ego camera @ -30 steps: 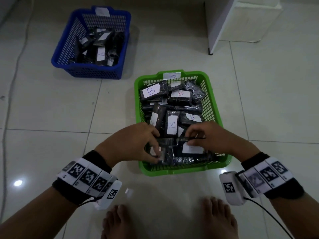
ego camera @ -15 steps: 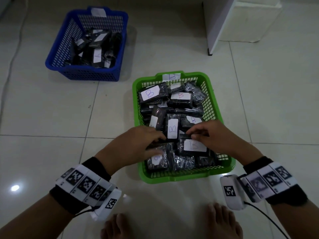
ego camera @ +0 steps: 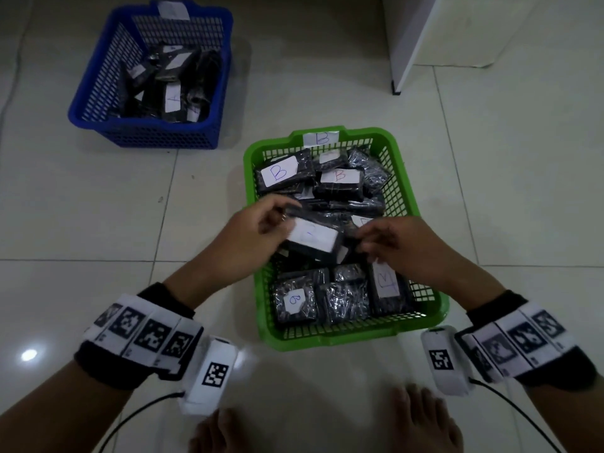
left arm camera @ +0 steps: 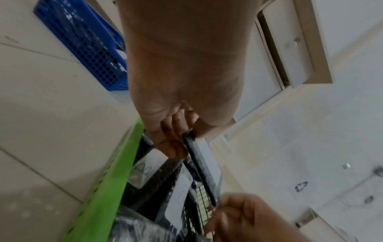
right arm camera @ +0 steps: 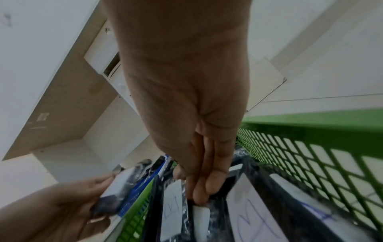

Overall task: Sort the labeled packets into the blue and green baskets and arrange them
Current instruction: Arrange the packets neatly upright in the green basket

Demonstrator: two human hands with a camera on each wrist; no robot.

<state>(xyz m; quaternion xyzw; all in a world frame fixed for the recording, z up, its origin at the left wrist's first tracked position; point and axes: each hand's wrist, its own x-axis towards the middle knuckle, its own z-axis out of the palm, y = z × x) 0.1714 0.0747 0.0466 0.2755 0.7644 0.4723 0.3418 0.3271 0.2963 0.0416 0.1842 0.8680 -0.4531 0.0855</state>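
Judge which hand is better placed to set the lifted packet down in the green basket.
Left. The left hand already grips the lifted packet above the green basket, so it could likely lower it directly. The right hand holds its fingertips at the packet's other end, over the pile.

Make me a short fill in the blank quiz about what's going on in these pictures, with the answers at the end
1. The left hand holds a packet above the ____ basket.
2. The label on the green basket rim shows the letter ____.
3. The blue basket sits farther from the person and to the ____ of the green one.

Answers: green; B; left
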